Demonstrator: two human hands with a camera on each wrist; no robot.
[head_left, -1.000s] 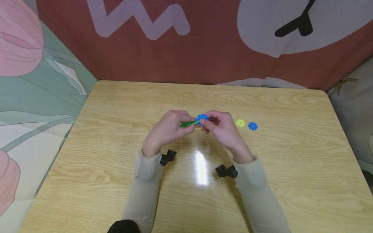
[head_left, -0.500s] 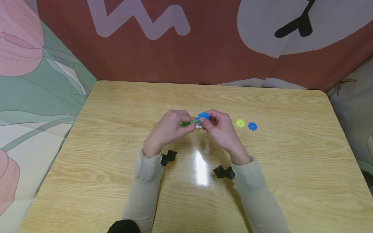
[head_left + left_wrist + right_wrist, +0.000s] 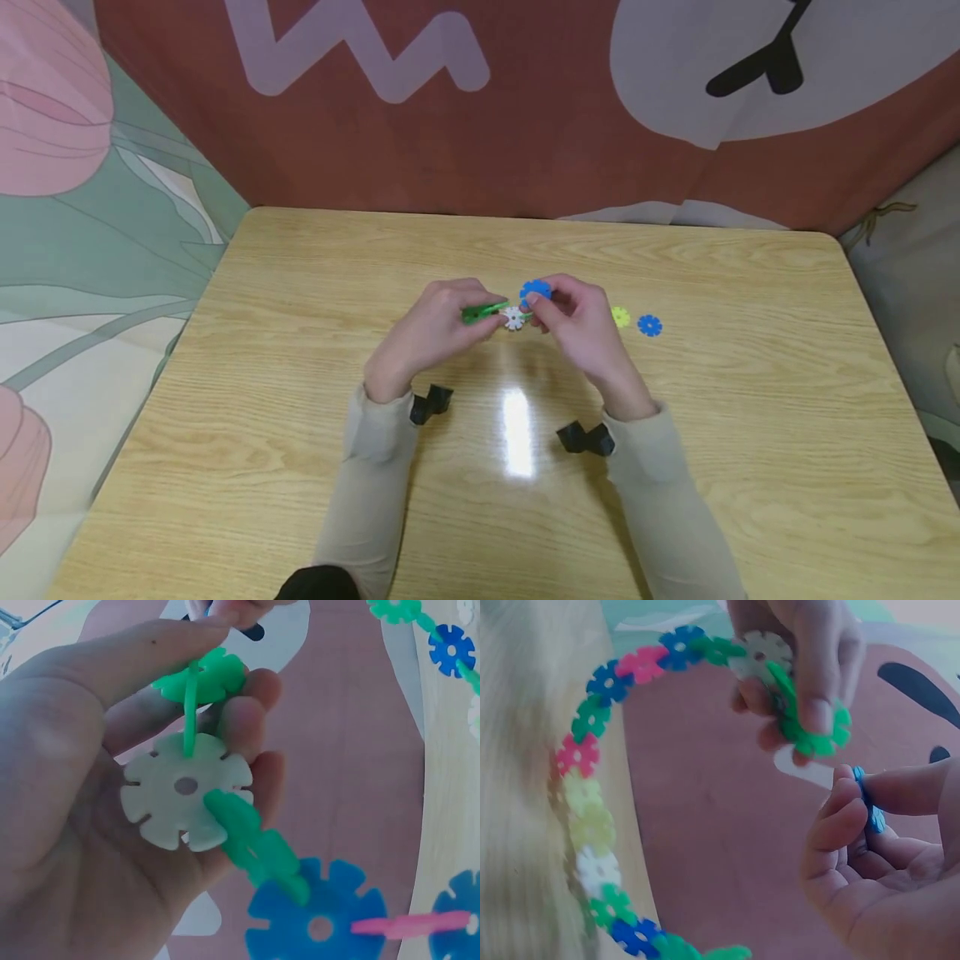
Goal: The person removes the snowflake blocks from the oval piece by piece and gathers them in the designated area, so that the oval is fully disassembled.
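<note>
My left hand (image 3: 431, 333) grips one end of a chain of slotted plastic flower discs, its thumb over a green disc (image 3: 834, 733). A white disc (image 3: 150, 799) lies against its fingers, joined by an edge-on green disc to the gripped one. From there the chain (image 3: 577, 754) curves away in blue, pink, green, yellow and white. My right hand (image 3: 588, 337) pinches a loose blue disc (image 3: 875, 817) between thumb and fingers. In the right wrist view a gap separates this disc from the green one. The right fingertips (image 3: 247, 609) show at the left wrist view's top edge.
On the wooden table (image 3: 300, 275), a yellow-green disc (image 3: 620, 316) and another blue disc (image 3: 650, 325) lie just right of my right hand. A red patterned cloth (image 3: 525, 150) hangs behind the table's far edge. Black wrist mounts (image 3: 585, 438) jut inward from both sleeves.
My right hand has drawn slightly right and away with the blue disc, which earlier overlapped the green piece. A white disc now shows between the hands. The left hand has barely moved.
</note>
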